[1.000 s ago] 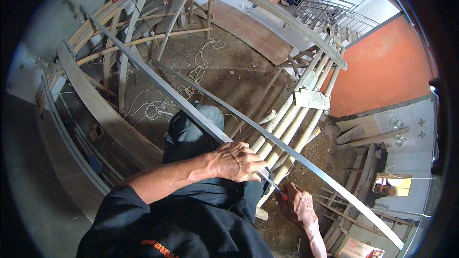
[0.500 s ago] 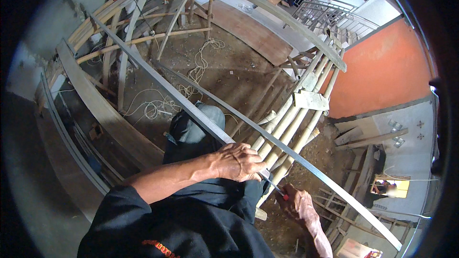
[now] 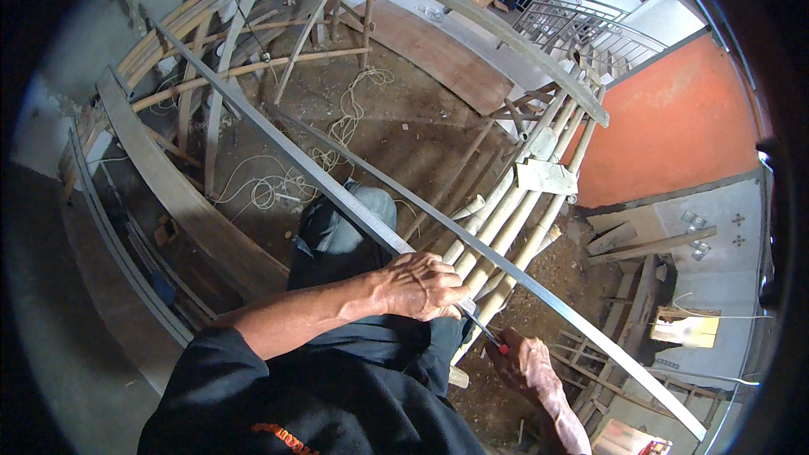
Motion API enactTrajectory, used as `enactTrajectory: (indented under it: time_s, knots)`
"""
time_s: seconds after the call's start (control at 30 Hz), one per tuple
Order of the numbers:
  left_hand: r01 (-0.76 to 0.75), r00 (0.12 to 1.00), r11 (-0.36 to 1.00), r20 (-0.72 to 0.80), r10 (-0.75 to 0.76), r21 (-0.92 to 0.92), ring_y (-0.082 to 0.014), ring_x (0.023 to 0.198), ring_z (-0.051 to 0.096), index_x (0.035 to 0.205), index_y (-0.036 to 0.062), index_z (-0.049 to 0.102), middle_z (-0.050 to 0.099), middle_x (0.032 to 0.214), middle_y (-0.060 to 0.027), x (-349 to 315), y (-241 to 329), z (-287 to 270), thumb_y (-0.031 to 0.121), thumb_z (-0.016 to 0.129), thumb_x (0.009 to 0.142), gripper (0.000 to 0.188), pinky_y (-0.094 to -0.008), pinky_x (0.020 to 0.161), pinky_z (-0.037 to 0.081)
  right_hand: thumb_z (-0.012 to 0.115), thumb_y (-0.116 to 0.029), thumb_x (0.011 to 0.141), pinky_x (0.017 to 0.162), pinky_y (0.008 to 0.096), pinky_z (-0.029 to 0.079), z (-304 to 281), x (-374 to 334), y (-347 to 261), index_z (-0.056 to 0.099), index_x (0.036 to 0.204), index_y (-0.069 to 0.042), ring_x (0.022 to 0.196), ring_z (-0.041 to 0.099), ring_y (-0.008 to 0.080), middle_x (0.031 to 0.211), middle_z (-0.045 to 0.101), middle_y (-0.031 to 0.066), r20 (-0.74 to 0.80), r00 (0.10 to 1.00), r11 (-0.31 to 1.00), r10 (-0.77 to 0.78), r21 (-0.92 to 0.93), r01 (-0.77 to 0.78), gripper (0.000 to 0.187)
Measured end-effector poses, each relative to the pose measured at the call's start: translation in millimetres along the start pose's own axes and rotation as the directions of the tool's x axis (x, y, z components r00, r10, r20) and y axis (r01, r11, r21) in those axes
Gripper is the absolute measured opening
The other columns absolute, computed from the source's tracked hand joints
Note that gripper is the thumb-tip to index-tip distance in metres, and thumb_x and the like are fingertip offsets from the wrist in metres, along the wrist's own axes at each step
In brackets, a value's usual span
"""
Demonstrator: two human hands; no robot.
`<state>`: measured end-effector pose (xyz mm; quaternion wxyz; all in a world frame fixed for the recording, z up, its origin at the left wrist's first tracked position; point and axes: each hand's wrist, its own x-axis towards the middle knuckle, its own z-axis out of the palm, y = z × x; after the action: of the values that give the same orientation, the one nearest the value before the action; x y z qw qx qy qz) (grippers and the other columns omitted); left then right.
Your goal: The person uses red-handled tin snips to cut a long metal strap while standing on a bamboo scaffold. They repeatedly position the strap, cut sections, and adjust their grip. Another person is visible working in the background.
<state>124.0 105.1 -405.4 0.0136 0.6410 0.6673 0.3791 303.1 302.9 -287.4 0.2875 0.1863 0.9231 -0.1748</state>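
My left hand (image 3: 421, 286) is closed around a long, light-grey metal profile (image 3: 320, 177), which runs from the far left down to my lap. My right hand (image 3: 522, 364) is closed on a hand tool (image 3: 486, 329) with a slim metal shaft and a red part by the grip; my fingers hide most of its handle. The tool's shaft meets the profile's near end, just beyond my left fingers; its tip is hard to make out. A second metal profile (image 3: 539, 286) crosses in front of me, over the bamboo poles, untouched by either hand.
Bamboo poles (image 3: 506, 227) tied into a platform stretch ahead to the right. Wooden planks (image 3: 185, 185) and bamboo scaffolding lie at the left. Loose pale cable (image 3: 274, 190) coils on the dirty floor below. An orange wall (image 3: 666, 122) stands at the right, stair railings (image 3: 581, 21) farther back.
Both hands keep nearly the same place on the profile and tool. A dark shape in the lit opening at the right has gone from sight.
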Motion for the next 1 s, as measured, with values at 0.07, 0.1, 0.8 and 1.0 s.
enactTrajectory:
  time_s: [0.07,0.1,0.8,1.0]
  knots:
    - [-0.012,1.0,1.0,-0.005,0.012,0.02,-0.0255,0.082,0.069,0.102,0.0063,0.066,0.065,0.081,-0.0063,0,0,1,0.04,0.079,0.083,0.041,-0.0393,0.073,0.055,0.066,-0.035,0.095,0.067,0.052,0.051,0,1,2,0.066,0.093,-0.003,0.077,0.069,0.046,0.075,0.067,0.0253,0.019,1.0,0.999,-0.005,-0.037,0.006,0.032]
    - [0.002,1.0,1.0,0.015,-0.002,0.004,-0.0254,0.083,0.069,0.103,0.006,0.066,0.065,0.082,-0.0064,-1,0,1,0.04,0.079,0.083,0.042,-0.0393,0.074,0.055,0.066,-0.036,0.095,0.067,0.0522,0.052,0,1,2,0.067,0.094,-0.004,0.077,0.069,0.0461,0.075,0.067,0.0249,0.012,1.0,0.999,-0.006,-0.033,0.007,0.032]
    - [-0.066,0.996,0.994,0.059,0.071,-0.089,-0.0326,0.079,0.071,0.092,0.0057,0.067,0.065,0.084,-0.0114,16,-2,-19,0.029,0.077,0.088,0.026,-0.0437,0.071,0.057,0.067,-0.03,0.093,0.083,0.0519,0.055,5,-24,47,0.063,0.111,-0.005,0.097,0.069,0.0431,0.101,0.07,0.0216,-0.211,0.964,0.982,-0.161,-0.127,0.136,0.031]
    - [-0.038,0.999,0.998,0.029,0.04,-0.052,-0.0342,0.079,0.071,0.094,0.0063,0.068,0.067,0.083,-0.0121,17,0,-16,0.034,0.075,0.091,0.029,-0.0456,0.069,0.057,0.068,-0.033,0.094,0.074,0.0507,0.055,9,-13,37,0.066,0.109,-0.007,0.087,0.071,0.0422,0.092,0.071,0.0205,-0.204,0.969,0.987,-0.141,-0.106,0.121,0.03]
